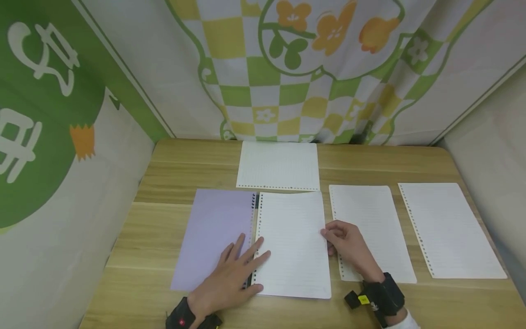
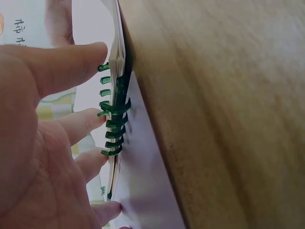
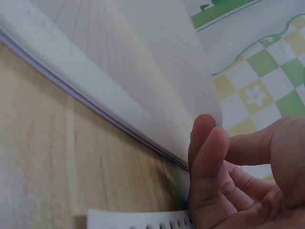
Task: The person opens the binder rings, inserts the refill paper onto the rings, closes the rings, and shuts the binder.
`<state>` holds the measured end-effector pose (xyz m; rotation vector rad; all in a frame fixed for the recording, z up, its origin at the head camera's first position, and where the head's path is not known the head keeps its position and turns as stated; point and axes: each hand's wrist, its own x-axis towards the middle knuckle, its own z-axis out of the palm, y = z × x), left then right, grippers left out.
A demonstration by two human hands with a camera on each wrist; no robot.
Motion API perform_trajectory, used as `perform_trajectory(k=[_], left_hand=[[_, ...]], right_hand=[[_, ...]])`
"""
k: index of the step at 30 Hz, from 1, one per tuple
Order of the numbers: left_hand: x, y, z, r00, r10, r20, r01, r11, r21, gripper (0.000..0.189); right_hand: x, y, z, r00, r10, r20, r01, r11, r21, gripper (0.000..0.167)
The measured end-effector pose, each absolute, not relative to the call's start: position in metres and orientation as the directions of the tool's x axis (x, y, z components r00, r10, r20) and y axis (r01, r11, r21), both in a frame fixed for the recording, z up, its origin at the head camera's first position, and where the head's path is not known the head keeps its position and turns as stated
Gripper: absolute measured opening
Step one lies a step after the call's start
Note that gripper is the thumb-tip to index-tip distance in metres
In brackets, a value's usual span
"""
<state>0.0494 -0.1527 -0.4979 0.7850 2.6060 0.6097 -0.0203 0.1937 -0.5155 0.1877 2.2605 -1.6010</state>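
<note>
An opened loose-leaf notebook has its lilac cover folded out at left and lined white pages at right, joined by green binder rings. My left hand lies across the spine with its fingers spread, some on the cover and some on the top page. In the left wrist view, its thumb and fingertips touch the paper beside the rings. My right hand pinches the right edge of the top sheet between thumb and fingers. That sheet stands raised from the stack in the right wrist view.
One loose punched sheet lies sideways behind the notebook. To the right are two more, a nearer sheet partly under my right hand and a farther sheet. A checkered curtain hangs along the back edge of the wooden table.
</note>
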Motion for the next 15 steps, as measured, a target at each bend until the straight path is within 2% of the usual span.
perform_trajectory(k=[6, 15], left_hand=[[0.05, -0.152, -0.498, -0.778, 0.588, -0.222, 0.425, 0.752, 0.503, 0.08], [0.05, -0.153, -0.494, -0.774, 0.589, -0.231, 0.422, 0.752, 0.507, 0.079]], right_hand=[[-0.022, 0.198, -0.514, -0.925, -0.092, -0.368, 0.307, 0.391, -0.868, 0.023], [-0.026, 0.22, -0.507, -0.94, -0.077, -0.332, 0.289, 0.338, -0.896, 0.025]])
